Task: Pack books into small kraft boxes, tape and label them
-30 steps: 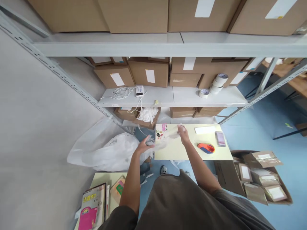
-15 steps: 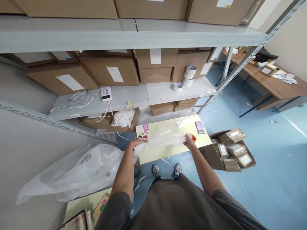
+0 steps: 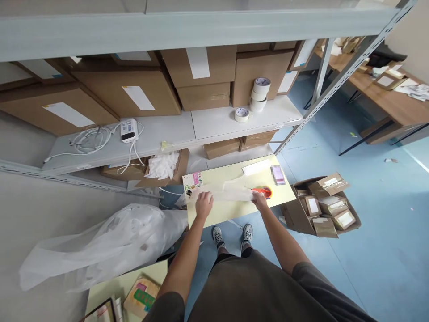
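Observation:
A long, translucent white sheet [image 3: 228,194] stretches over the pale yellow tabletop [image 3: 219,218] in the head view. My left hand [image 3: 204,205] is closed on its near edge, left of the middle, with the fingertips partly hidden. At the sheet's right end, my right hand [image 3: 259,200] pinches it. Just beyond my right hand lies a red-orange object [image 3: 264,192] with a yellow rim, its kind unclear. A printed card or booklet [image 3: 193,180] sits at the table's left corner. Toward the back right are a white strip [image 3: 256,167] and a purple pixelated item [image 3: 278,175].
Metal shelving [image 3: 187,147] with cardboard boxes, tape rolls [image 3: 241,114] and a cabled white device [image 3: 129,130] stands ahead. An open carton [image 3: 298,218] of small boxes is on the floor at right. A large translucent bag [image 3: 127,237] bulges at left.
My left hand has moved right along the sheet, closer to my right hand, leaving the sheet's left end past it. My right hand has shifted slightly left, uncovering more of the red-orange object.

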A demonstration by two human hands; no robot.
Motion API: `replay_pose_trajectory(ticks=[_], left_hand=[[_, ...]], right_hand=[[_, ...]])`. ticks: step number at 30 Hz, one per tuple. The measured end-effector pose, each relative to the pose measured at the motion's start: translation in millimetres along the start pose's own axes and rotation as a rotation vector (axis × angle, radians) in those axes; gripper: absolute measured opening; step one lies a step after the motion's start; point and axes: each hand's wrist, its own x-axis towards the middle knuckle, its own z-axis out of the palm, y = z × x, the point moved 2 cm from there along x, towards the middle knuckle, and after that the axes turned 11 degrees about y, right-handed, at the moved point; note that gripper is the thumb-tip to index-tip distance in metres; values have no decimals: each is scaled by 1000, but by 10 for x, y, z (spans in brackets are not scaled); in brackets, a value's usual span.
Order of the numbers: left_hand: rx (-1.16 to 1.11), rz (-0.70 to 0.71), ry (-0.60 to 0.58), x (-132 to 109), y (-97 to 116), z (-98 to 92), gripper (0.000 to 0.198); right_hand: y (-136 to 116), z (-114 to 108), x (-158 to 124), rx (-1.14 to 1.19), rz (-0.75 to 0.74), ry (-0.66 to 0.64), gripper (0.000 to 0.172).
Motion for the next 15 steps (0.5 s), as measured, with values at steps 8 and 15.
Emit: replay_pose_trajectory(ticks=[8,15], left_hand=[[13,-119,10,-223,164,531,56],[91,-200,-172,-352,6,800,50]], right_hand=[[63,65,124,-40,161,-132,22],[-2,-50,215,-224,41,-293,40]])
